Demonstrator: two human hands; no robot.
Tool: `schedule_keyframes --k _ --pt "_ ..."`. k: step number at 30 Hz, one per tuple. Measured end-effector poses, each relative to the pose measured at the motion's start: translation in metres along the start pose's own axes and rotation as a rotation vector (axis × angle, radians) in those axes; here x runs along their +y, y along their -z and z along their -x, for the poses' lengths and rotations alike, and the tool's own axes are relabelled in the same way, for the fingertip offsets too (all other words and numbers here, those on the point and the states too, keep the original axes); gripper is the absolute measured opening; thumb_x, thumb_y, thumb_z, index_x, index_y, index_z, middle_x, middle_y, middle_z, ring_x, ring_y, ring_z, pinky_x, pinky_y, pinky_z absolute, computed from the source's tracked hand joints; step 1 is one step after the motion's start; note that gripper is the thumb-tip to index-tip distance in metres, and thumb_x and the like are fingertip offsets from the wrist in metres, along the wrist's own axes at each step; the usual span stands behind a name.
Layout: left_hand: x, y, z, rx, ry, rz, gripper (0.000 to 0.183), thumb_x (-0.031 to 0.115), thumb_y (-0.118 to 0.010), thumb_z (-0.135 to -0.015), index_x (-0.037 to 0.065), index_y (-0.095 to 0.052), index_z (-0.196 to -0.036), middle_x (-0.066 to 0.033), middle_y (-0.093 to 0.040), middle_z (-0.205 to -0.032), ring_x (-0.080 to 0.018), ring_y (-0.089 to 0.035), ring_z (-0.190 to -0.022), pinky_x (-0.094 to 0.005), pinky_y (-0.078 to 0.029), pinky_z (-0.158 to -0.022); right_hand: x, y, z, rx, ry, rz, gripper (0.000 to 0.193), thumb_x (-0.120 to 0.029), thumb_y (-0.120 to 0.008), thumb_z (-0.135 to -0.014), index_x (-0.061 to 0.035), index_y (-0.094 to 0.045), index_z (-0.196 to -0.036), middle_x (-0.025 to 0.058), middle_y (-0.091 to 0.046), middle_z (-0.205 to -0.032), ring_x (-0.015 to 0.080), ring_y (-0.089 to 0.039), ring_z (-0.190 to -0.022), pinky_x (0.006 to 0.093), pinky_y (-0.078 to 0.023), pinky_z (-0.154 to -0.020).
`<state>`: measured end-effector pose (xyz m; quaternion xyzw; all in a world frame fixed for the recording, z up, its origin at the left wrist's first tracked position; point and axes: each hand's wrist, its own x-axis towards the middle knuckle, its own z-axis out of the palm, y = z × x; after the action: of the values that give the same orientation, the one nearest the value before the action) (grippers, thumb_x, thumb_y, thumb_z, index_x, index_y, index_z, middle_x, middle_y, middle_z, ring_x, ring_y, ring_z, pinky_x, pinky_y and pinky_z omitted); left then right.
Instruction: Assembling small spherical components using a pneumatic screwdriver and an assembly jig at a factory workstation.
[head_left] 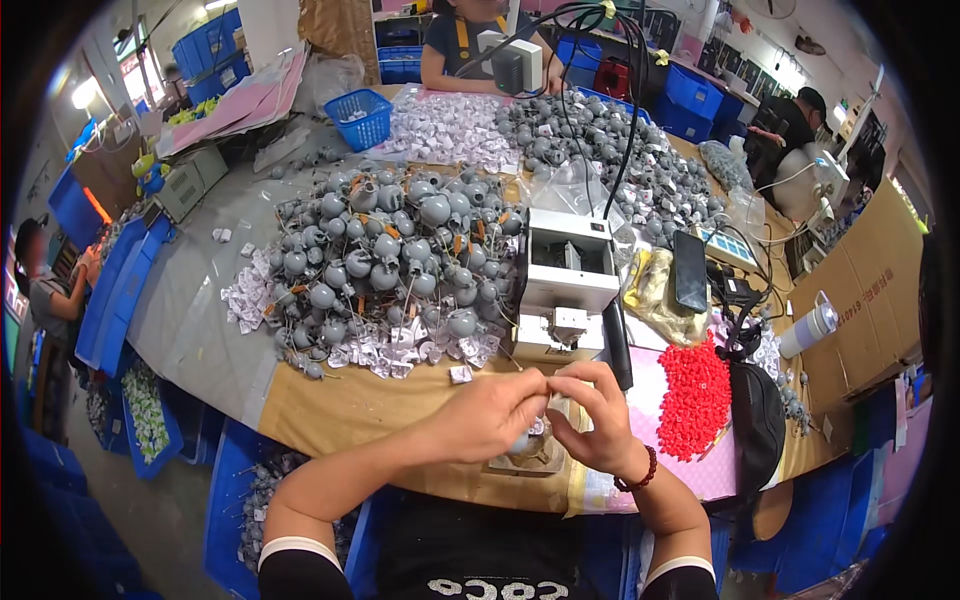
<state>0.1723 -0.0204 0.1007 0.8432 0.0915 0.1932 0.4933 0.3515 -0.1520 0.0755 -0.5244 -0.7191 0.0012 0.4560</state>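
Both hands meet over the near edge of the table, in front of a white and grey bench machine [567, 280]. My left hand [482, 415] is closed, thumb and fingers pinched on something too small to make out. The fingertips of my right hand [598, 415] pinch at the same spot, a beaded bracelet [640, 472] on its wrist. A grey rounded part [520, 442] shows just beneath my left fingers; whether it is held or hangs there I cannot tell. Below the hands sits a small shallow tray [540, 462], partly hidden. A single white piece [461, 374] lies beyond my left hand.
A large heap of grey ball-shaped parts [385, 250] with white pieces around it covers the table's middle. Red pieces [692, 395] lie to the right, near a phone [690, 272] and a black bag [757, 420]. A blue basket [360, 118] stands farther back. Other people work around.
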Motion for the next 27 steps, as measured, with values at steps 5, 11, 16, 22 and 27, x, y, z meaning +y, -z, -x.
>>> schedule_keyframes --k 5,11,16,22,27 --pt "-0.025 -0.014 0.018 -0.218 0.239 0.536 0.019 0.022 -0.050 -0.109 0.004 -0.058 -0.109 -0.0024 -0.062 -0.087 -0.0109 -0.062 -0.082 -0.0298 -0.049 -0.074 -0.001 -0.001 0.016 -0.107 -0.152 -0.281 0.048 0.003 -0.079 -0.083 -0.0019 -0.062 -0.128 0.0147 -0.064 -0.107 0.0258 -0.066 -0.096 0.0356 -0.055 -0.080" --pt "-0.047 -0.031 0.033 -0.275 0.558 1.214 0.024 0.027 -0.054 -0.109 0.006 -0.057 -0.120 -0.0032 -0.066 -0.098 -0.0102 -0.065 -0.088 -0.0262 -0.054 -0.075 -0.010 -0.004 0.045 -0.078 -0.718 -0.748 0.029 0.004 -0.074 -0.090 -0.0007 -0.067 -0.117 0.0114 -0.070 -0.096 0.0170 -0.069 -0.078 0.0278 -0.054 -0.065" --pt "-0.068 -0.053 0.060 -0.035 0.574 0.906 0.036 0.023 -0.065 -0.103 0.007 -0.055 -0.135 -0.0054 -0.064 -0.111 -0.0101 -0.064 -0.091 -0.0230 -0.053 -0.076 0.018 -0.011 0.053 -0.154 -0.269 0.019 0.017 -0.001 -0.074 -0.089 -0.0061 -0.072 -0.106 0.0081 -0.070 -0.090 0.0221 -0.070 -0.070 0.0319 -0.054 -0.059" --pt "-0.060 -0.078 0.083 0.066 0.208 0.053 0.040 0.012 -0.078 -0.087 0.005 -0.065 -0.124 -0.0125 -0.063 -0.114 -0.0274 -0.061 -0.106 -0.0378 -0.050 -0.093 0.021 -0.019 0.084 -0.333 -0.122 0.277 0.030 -0.005 -0.072 -0.080 -0.0067 -0.070 -0.110 0.0073 -0.068 -0.099 0.0246 -0.070 -0.078 0.0344 -0.057 -0.061" --pt "-0.068 -0.088 0.087 0.118 0.078 -0.169 0.041 0.010 -0.078 -0.084 0.006 -0.065 -0.122 -0.0127 -0.064 -0.120 -0.0346 -0.055 -0.113 -0.0435 -0.046 -0.100 0.032 -0.036 0.089 -0.333 -0.097 0.311 0.031 -0.006 -0.069 -0.081 -0.0058 -0.069 -0.112 0.0077 -0.067 -0.101 0.0237 -0.071 -0.080 0.0339 -0.057 -0.063"
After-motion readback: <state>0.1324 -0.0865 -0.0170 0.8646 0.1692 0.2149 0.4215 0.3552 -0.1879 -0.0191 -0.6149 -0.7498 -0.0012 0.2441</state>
